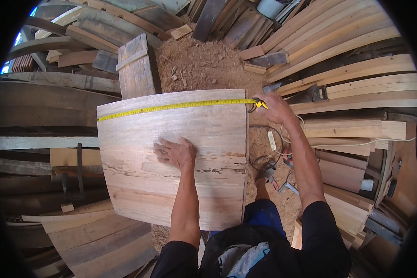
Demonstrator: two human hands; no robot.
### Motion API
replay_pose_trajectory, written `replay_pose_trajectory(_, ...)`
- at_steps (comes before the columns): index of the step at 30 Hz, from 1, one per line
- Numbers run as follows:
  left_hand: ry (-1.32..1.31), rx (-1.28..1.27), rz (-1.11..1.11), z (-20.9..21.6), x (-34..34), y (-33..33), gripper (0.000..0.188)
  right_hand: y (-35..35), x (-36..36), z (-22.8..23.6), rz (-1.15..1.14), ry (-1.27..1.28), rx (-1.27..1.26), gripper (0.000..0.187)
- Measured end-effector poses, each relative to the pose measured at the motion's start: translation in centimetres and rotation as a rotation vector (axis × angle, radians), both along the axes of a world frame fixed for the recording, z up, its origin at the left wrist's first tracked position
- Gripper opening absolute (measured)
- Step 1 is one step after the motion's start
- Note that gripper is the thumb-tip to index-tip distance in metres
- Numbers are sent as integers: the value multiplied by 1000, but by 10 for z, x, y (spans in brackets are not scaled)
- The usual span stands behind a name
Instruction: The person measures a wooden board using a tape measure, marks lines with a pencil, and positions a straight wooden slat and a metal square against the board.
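A broad wooden panel (208,129) lies flat in front of me, with dark streaks and small holes across its middle. A yellow tape measure (171,108) is drawn out over its far part, from the left edge to past the right edge. Just beyond that right edge, my right hand (274,109) is closed around the tape measure's black and yellow case. My left hand (176,153) rests palm down on the panel's middle, its fingers spread and holding nothing.
A worn wooden bench (136,69) shows beyond the panel. Stacked boards (338,32) line the right side, with a handsaw (306,95) on them. A white power strip (271,140) and cables lie near my foot. Sawdust (204,65) covers the ground.
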State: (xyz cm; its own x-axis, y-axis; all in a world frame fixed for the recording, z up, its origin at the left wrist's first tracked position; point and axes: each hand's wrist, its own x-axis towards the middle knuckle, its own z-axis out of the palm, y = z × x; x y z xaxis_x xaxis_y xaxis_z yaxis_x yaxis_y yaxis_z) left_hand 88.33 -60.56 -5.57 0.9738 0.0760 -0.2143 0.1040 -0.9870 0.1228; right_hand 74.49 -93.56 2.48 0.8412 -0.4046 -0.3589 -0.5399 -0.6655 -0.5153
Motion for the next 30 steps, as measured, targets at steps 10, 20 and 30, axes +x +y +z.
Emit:
replay_pose_trajectory(10,-24,0,-6,-4,0,3,91,2,0,2,-10,2,-20,46)
replay_pose_trajectory(20,-70,75,-8,-9,0,2,86,2,3,6,0,49,-3,48)
replay_pose_trajectory(30,-62,62,-7,-7,-1,1,86,-1,2,4,31,42,10,50)
